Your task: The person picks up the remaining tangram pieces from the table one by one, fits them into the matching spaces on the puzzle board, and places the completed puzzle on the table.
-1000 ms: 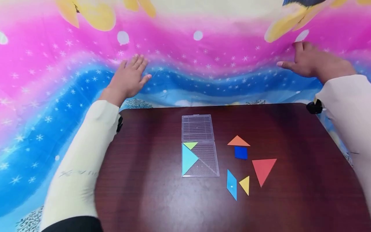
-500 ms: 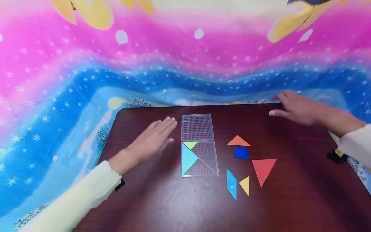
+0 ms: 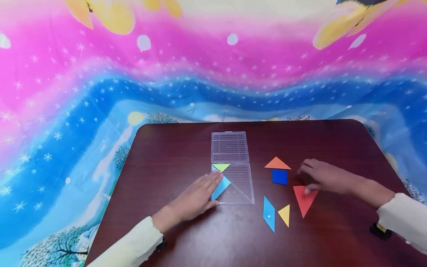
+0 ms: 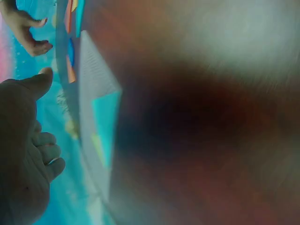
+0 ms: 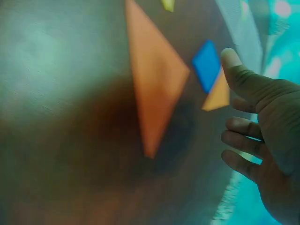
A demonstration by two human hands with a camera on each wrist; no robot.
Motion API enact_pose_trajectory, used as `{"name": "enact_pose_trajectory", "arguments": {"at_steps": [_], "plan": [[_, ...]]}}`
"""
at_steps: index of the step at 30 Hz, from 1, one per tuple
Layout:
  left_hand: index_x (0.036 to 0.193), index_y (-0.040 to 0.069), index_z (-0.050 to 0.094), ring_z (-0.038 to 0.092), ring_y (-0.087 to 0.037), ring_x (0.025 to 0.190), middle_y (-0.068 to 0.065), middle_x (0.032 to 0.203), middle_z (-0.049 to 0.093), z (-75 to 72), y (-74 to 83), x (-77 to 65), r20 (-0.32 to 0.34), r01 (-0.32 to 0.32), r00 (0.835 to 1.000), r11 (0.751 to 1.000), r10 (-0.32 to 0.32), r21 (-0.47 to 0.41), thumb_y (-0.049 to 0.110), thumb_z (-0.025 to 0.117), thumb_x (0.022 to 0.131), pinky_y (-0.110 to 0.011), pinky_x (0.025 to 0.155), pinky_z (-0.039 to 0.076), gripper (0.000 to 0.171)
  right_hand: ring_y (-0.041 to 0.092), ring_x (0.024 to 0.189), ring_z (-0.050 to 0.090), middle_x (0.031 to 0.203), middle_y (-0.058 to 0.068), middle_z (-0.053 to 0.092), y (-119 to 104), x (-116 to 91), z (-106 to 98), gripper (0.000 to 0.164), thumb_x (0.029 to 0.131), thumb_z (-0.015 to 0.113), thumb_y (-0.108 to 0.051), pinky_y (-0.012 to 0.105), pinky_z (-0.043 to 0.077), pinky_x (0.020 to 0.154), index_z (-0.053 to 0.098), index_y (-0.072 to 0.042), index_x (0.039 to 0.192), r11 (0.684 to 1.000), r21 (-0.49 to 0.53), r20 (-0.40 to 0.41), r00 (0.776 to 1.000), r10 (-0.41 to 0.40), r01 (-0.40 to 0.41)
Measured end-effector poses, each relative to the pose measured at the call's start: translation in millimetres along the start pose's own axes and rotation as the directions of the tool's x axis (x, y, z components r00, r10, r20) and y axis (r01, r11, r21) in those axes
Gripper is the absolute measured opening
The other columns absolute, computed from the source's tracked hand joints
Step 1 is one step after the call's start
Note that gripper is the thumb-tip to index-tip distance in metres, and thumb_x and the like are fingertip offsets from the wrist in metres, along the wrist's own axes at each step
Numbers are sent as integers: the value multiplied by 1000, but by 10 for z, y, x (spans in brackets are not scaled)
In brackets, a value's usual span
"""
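Observation:
A hinged clear plastic case (image 3: 245, 185) lies opened flat on the table. In its near half sit a large light blue triangle (image 3: 224, 185) and a small green triangle (image 3: 223, 167). My left hand (image 3: 197, 191) reaches over the case's left edge, fingers extended and covering part of the light blue triangle. On the right, my right hand (image 3: 328, 178) hovers with loosely bent fingers at the large red triangle (image 3: 301, 202), its thumb overlapping the top edge. The right wrist view shows a gap between this hand and the red triangle (image 5: 154, 79), with nothing in its fingers.
Between the case and my right hand lie an orange triangle (image 3: 277, 164) and a blue square (image 3: 279, 177). Nearer are a blue parallelogram (image 3: 269, 215) and a small yellow triangle (image 3: 285, 215). A patterned cloth (image 3: 200, 74) hangs behind the dark table (image 3: 166, 144).
Both hands have come down from in front of the cloth toward the table. The left now reaches the case and the right the red triangle. The pieces keep their places.

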State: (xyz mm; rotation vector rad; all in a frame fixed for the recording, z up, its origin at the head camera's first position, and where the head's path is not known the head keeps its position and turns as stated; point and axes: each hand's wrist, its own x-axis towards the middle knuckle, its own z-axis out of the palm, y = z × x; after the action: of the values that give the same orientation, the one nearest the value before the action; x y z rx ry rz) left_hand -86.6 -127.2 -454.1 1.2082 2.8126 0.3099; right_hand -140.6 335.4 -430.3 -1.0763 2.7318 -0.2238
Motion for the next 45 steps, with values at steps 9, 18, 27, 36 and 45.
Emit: {"name": "enact_pose_trajectory", "arguments": {"at_steps": [9,18,27,36,45], "plan": [[159,-1,30,28,-32,157,-19,168,29,383,-33,72,-13,-43,999,998,42,-38,42,63,101,-46,128,30,80,17,109,46,122,2,53,10,-183,297,71,76,85,-48,23,55,75,61,-8,130,985,151,62,995,78,-87],[160,2,30,24,-29,158,-17,170,25,475,-88,96,55,-31,998,999,33,-42,47,60,100,-43,129,28,81,24,116,50,132,9,55,-106,-176,474,78,76,89,-35,26,60,78,59,-11,144,992,57,30,993,110,-111],[161,1,26,16,-31,160,-16,172,16,452,-117,104,126,16,992,998,-7,-64,46,55,102,-46,129,25,80,17,100,49,108,1,55,-127,17,460,60,65,97,-15,25,55,70,65,-8,116,987,63,-45,987,151,-148],[161,2,25,12,-29,161,-14,173,13,412,-148,138,187,15,982,990,11,-139,37,53,106,-44,130,23,72,21,95,43,98,2,48,14,88,415,62,63,98,-17,23,42,66,49,-10,100,905,330,86,963,254,-268],[160,1,27,15,-31,160,-16,172,16,450,-145,104,160,14,987,985,13,-169,36,56,104,-46,129,26,72,15,87,51,92,2,53,229,-27,436,25,89,77,-8,23,47,64,55,-10,100,798,510,132,946,296,-321]]}}
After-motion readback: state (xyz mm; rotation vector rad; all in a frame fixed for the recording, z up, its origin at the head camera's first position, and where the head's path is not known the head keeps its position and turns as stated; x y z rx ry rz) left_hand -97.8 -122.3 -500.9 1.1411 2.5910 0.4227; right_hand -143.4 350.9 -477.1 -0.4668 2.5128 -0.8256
